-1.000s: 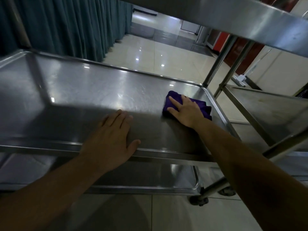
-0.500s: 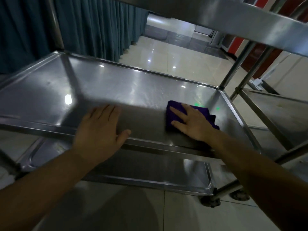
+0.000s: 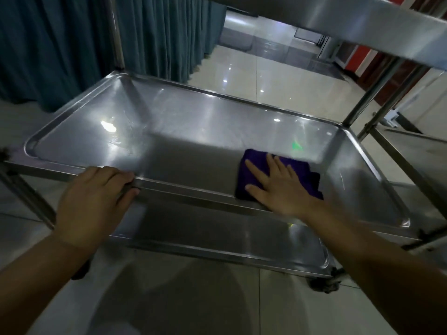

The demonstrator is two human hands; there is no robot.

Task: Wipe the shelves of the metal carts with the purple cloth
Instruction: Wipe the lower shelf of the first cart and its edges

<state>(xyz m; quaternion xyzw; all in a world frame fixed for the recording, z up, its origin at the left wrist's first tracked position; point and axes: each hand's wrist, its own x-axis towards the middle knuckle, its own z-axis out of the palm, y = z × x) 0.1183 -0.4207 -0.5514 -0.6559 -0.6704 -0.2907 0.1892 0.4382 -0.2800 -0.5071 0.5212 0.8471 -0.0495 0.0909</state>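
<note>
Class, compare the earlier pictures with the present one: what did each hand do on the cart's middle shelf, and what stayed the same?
The left hand drew back from lying flat on the shelf and now grips its near rim. The right hand stayed flat on the purple cloth, pulling it slightly toward the near edge. The cloth remains at the shelf's right end.

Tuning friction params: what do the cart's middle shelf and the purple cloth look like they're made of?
Shiny silver metal middle shelf: looks like stainless steel, semi-polished, since it mirrors ceiling lights and shows fine swirl marks. Folded purple cloth: soft, matte, fuzzy-edged, probably microfibre or terry; the weave is too blurred to tell.
</note>
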